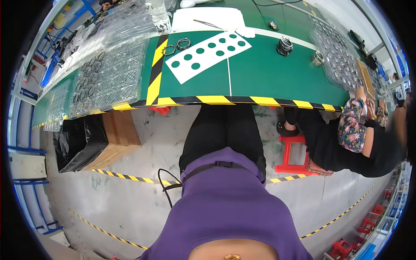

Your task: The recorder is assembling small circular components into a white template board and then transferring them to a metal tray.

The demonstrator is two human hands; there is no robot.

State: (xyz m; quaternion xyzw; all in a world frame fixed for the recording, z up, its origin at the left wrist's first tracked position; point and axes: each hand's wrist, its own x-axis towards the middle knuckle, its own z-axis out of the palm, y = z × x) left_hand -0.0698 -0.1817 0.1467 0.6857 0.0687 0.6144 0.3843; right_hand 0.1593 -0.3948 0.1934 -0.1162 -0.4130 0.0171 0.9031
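Neither of my hands shows in the head view. In front of me on the green bench lies a white sheet with round holes (pixel 208 53), set at a slant. Two dark rings (pixel 183 43) rest by its upper left corner. Tweezers (pixel 207 24) lie on a white pad (pixel 229 16) behind the sheet. A small white crumpled item (pixel 245 33) touches the sheet's far edge; its kind is unclear. Further right stands a stack of black rings (pixel 284 46), with a shorter metallic ring stack (pixel 317 58) beyond it.
At left, a clear blister tray (pixel 123 78) holds several dark rings. Another filled tray (pixel 336 56) sits at right, near a seated co-worker in flowered sleeves (pixel 353 125). Below the bench are a cardboard box (pixel 121 134) with a black liner and a red stool (pixel 288 158).
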